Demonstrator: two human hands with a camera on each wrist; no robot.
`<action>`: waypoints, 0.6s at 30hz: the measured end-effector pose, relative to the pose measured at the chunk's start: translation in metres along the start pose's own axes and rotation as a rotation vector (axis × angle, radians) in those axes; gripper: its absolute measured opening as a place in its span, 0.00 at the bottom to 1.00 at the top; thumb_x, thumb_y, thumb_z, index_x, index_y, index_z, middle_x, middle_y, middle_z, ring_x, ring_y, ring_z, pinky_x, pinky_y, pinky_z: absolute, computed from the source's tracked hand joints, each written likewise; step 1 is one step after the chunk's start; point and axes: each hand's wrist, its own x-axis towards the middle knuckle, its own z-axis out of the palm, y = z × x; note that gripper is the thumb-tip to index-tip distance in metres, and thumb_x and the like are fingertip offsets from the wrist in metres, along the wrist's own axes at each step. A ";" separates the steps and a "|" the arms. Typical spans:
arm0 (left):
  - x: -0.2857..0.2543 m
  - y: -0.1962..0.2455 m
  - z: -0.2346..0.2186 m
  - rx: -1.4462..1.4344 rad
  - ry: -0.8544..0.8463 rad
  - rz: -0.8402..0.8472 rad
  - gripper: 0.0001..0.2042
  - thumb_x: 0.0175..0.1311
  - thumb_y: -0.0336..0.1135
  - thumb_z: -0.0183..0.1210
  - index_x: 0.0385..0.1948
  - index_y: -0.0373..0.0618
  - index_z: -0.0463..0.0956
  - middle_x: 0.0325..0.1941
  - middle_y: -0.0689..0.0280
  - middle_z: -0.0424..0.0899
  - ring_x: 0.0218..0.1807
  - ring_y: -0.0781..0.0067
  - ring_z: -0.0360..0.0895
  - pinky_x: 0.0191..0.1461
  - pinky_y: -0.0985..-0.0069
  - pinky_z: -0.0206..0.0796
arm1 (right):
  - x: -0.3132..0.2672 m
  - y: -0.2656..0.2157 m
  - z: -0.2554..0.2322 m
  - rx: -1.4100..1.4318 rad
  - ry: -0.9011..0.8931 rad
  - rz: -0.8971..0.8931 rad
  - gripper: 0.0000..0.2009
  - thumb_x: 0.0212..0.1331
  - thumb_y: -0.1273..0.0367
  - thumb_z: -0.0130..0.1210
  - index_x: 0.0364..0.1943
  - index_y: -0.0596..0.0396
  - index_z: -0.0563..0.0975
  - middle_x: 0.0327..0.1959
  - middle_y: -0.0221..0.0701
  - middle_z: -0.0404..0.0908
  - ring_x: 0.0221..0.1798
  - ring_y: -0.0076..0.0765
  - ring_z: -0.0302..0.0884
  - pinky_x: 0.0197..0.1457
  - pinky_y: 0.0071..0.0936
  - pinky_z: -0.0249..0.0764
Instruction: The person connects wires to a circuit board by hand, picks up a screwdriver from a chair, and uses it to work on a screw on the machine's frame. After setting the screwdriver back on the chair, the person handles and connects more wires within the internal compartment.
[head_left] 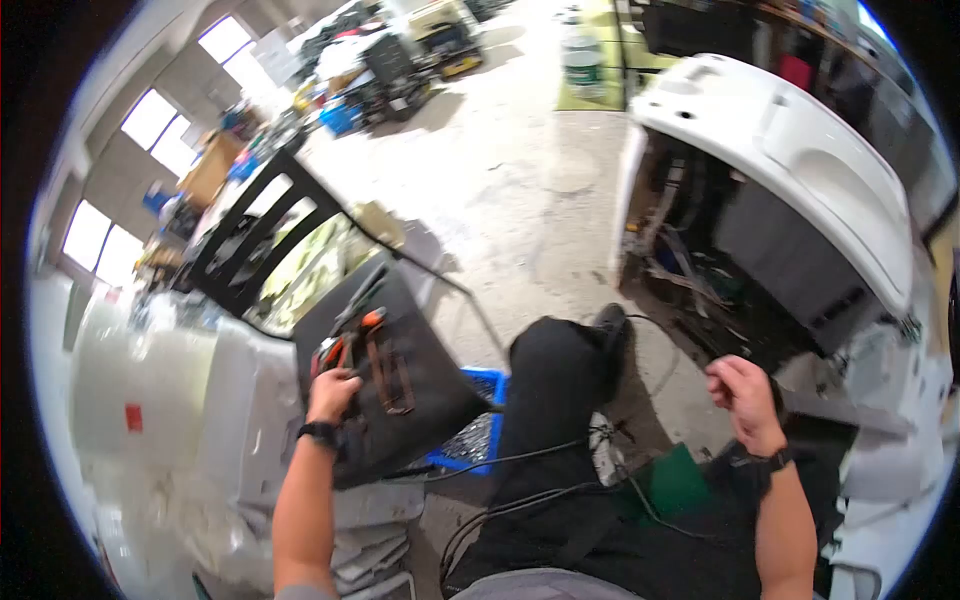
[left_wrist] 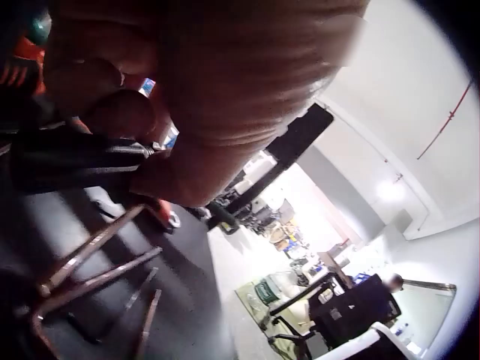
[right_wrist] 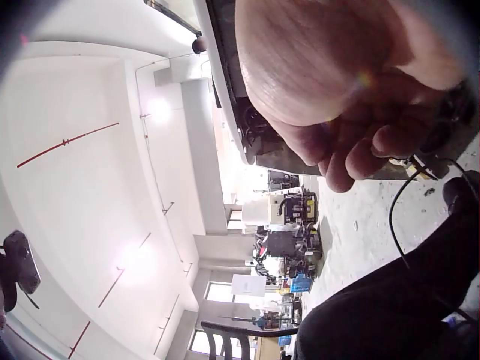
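Note:
My left hand is over the dark chair seat, its fingers curled at a tool with red-and-black handles. In the left wrist view, a black handle lies against the fingers, partly hidden by the hand. Beside it on the seat lie copper-coloured bent rods and an orange-ended tool. My right hand hangs in the air on the right, in front of the open white machine housing. Its fingers curl loosely with nothing in them, as the right wrist view shows.
A blue crate of small metal pieces stands under the chair. Black cables run across my legs, near a green patch. Stacked pale panels stand at left. A large water bottle is farther off.

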 end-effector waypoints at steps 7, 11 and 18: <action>-0.046 0.125 0.003 -0.364 -0.208 0.169 0.08 0.50 0.28 0.52 0.32 0.39 0.74 0.17 0.78 0.66 0.16 0.89 0.61 0.18 0.89 0.50 | 0.003 0.005 -0.002 0.006 -0.110 -0.012 0.10 0.59 0.65 0.49 0.32 0.58 0.76 0.24 0.27 0.76 0.25 0.18 0.70 0.30 0.16 0.68; -0.084 0.223 0.031 -0.341 -0.383 0.483 0.07 0.51 0.29 0.53 0.31 0.38 0.74 0.17 0.75 0.66 0.16 0.87 0.61 0.18 0.88 0.51 | 0.000 0.006 -0.002 0.001 -0.139 -0.077 0.10 0.58 0.64 0.49 0.31 0.58 0.76 0.23 0.26 0.76 0.25 0.17 0.69 0.28 0.15 0.66; -0.141 0.368 0.125 -0.419 -0.799 0.784 0.11 0.54 0.33 0.55 0.34 0.34 0.74 0.21 0.69 0.73 0.23 0.83 0.68 0.27 0.84 0.62 | -0.002 0.009 -0.011 0.079 -0.123 -0.104 0.11 0.58 0.62 0.49 0.31 0.56 0.74 0.26 0.25 0.76 0.25 0.18 0.70 0.30 0.17 0.67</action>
